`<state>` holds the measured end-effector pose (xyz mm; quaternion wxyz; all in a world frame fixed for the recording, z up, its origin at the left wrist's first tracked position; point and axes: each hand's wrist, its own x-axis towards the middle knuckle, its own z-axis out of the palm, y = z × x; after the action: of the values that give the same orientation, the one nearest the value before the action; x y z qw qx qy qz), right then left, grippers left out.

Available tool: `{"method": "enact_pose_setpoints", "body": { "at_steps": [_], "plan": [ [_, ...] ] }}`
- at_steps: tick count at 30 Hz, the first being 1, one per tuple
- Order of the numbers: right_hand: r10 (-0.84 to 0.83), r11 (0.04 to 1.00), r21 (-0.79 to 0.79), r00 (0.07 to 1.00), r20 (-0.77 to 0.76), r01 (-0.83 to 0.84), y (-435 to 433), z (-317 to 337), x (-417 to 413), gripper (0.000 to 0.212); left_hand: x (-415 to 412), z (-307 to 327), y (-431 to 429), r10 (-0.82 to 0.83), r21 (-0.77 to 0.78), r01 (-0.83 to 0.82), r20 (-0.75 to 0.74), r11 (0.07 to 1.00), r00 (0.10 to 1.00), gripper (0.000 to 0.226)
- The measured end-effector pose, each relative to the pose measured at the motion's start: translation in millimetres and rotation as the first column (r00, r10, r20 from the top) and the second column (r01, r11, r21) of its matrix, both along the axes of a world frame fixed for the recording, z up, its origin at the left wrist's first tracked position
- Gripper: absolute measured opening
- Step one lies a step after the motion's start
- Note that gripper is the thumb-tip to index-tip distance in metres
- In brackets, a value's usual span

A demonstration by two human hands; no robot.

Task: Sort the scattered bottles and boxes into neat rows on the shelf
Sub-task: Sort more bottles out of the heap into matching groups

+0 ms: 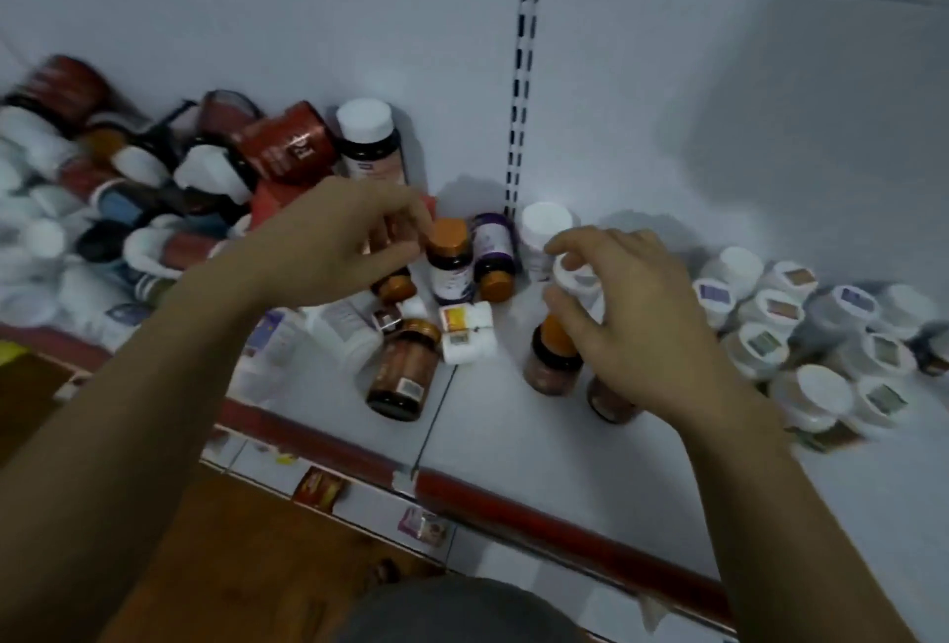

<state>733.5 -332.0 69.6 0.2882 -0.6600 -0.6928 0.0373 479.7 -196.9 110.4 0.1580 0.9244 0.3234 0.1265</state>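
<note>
Bottles and boxes lie scattered on a white shelf point(513, 416). My left hand point(339, 242) curls its fingers round a small dark bottle with an orange cap point(396, 286), which is mostly hidden under the palm. Just right of it stand an orange-capped bottle point(450, 260) and a purple-labelled bottle point(494, 252) turned cap-down. My right hand point(637, 319) pinches a white-capped bottle point(577, 278) between thumb and fingers. Below that hand stand two amber bottles, one with an orange cap point(552, 357) and one partly hidden point(611, 401).
A jumbled pile of red boxes and bottles point(154, 190) fills the left of the shelf. Neat rows of white-capped bottles point(801, 334) stand at the right. An amber bottle point(403, 375) and a small white box point(464, 334) lie in the middle. A red price rail point(513, 504) edges the shelf front.
</note>
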Motion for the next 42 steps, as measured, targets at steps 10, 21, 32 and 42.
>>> {"method": "enact_pose_setpoints", "body": {
  "at_steps": [10, 21, 32, 42],
  "plan": [
    [0.375, 0.912, -0.217, 0.922, 0.096, -0.348, 81, -24, -135, 0.042, -112, -27, -3, 0.291, 0.012, -0.296, -0.232, 0.955, 0.928, 0.026],
    [0.247, 0.949, -0.143, 0.943, -0.225, -0.282, 100, -38, -161, 0.073, -137, -70, -23, 0.344, 0.106, -0.328, -0.353, 0.939, 0.87, 0.085],
    [0.074, 0.996, 0.086, 0.746, -0.662, -0.022, 75, -12, -126, 0.047, -104, -62, -43, 0.582, -0.407, -0.419, 0.5, 0.812, 0.641, 0.055],
    [0.088, 0.91, 0.224, 0.364, -0.927, 0.349, 5, 1, -58, 0.018, -5, -35, -67, 0.668, -0.696, 0.089, 0.712, 0.713, 0.216, 0.009]
  ]
}}
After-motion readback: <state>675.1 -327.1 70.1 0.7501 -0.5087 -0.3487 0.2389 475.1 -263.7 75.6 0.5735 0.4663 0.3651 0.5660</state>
